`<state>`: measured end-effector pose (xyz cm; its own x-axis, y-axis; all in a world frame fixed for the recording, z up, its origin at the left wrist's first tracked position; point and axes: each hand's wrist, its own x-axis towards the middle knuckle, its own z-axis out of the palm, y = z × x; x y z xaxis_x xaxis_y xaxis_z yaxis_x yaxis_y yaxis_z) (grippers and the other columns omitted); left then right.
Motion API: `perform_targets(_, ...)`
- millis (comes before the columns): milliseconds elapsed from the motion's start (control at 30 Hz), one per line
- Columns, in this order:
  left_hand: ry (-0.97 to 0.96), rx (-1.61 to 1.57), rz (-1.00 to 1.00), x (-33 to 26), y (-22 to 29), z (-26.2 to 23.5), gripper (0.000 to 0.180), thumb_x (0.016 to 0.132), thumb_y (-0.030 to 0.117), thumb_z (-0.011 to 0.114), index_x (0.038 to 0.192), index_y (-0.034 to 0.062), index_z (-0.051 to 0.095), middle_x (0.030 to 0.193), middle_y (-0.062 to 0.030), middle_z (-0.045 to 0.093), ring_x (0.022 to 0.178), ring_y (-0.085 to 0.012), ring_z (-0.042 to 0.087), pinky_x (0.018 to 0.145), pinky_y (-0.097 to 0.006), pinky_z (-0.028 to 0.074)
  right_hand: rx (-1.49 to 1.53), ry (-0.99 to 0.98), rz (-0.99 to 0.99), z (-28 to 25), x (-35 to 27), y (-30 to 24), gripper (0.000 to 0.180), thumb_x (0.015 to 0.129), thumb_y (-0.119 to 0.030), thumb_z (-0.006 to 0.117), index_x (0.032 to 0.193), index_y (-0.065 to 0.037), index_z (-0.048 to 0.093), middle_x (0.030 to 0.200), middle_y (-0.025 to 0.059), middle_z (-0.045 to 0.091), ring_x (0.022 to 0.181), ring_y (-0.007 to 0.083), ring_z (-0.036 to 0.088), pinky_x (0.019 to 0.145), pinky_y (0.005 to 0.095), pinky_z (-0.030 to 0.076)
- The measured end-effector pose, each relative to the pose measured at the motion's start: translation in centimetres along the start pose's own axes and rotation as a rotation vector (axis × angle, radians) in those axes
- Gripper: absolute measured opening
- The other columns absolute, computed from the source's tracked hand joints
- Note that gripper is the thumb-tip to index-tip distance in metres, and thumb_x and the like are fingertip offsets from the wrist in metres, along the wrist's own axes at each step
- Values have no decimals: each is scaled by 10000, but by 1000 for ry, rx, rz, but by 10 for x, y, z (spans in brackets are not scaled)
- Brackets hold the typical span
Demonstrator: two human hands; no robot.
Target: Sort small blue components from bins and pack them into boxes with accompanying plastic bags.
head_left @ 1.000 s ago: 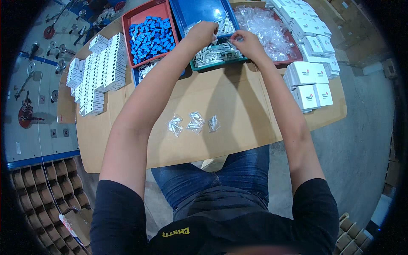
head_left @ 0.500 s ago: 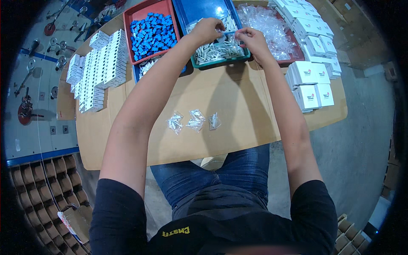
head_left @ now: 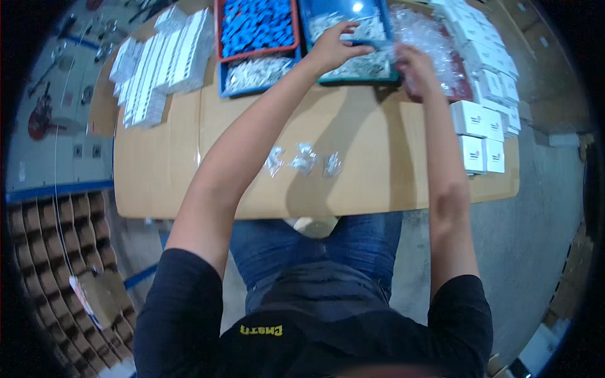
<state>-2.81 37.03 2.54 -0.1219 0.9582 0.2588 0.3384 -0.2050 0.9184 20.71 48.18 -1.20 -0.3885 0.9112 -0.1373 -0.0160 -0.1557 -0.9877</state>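
My left hand (head_left: 339, 49) is over the green tray (head_left: 359, 80) of pale slim pieces, its thumb and forefinger apart and nothing visible between them. To its right, my right hand (head_left: 416, 66) has curled fingers, smeared by motion. A blurred clear plastic bag (head_left: 386, 45) shows at those fingertips, close to my left thumb. Behind the green tray, a blue tray (head_left: 343, 7) holds more pale pieces. Three small clear packets lie in a row on the cardboard surface nearer to me: a left packet (head_left: 274, 161), a middle packet (head_left: 304, 159) and a right packet (head_left: 332, 164).
A red tray (head_left: 218, 28) of blue pieces stands behind a blue tray (head_left: 223, 82) of whitish pieces. Clear bags (head_left: 435, 47) heap in a dark red tray at right. White boxes stand stacked at left (head_left: 167, 60) and right (head_left: 482, 129). Cardboard (head_left: 252, 120) covers the table.
The whole view has shifted, so the table sits higher in it. My hands have drawn apart, the right one moving rightward; my left thumb and forefinger have spread.
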Motion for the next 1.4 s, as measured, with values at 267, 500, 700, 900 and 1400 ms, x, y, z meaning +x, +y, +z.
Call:
perform_targets(267,161,108,-148,-143,11,-52,298,925,244,716,1135,34,707,901,-60,716,829,-95,641,748,-262,514,-744,670,-127,-117,66,-34,553,902,-400,568,1123,98,663,1074,232,700,958,309,668,852,441,486)
perform_targets(500,-49,482,-164,-276,29,-67,336,779,100,734,1111,75,682,1057,-91,652,1004,-270,614,884,-381,514,-755,-284,-739,37,-130,10,226,881,-64,626,1097,-92,687,1154,99,678,1113,239,624,919,342,510)
perform_targets(700,-104,576,51,-279,29,-47,374,780,108,740,1146,110,667,1175,-58,628,1130,-281,550,968,-422,453,-571,-565,-259,98,-248,45,246,774,-76,766,1014,-79,710,1298,90,606,1262,259,527,1038,386,450)
perform_targets(900,-79,645,95,-274,-6,-41,203,799,122,730,1002,110,734,1108,-23,673,1082,-238,581,895,-372,460,-876,-411,-590,109,-250,68,165,821,-52,731,986,-60,733,1262,117,625,1199,288,564,983,382,494)
perform_targets(1400,51,481,63,-268,2,-35,96,853,104,682,921,36,673,1069,-63,695,1002,-250,625,885,-375,518,358,11,181,121,-263,84,255,1054,-236,506,1140,-8,580,1026,114,684,917,212,696,803,284,580)
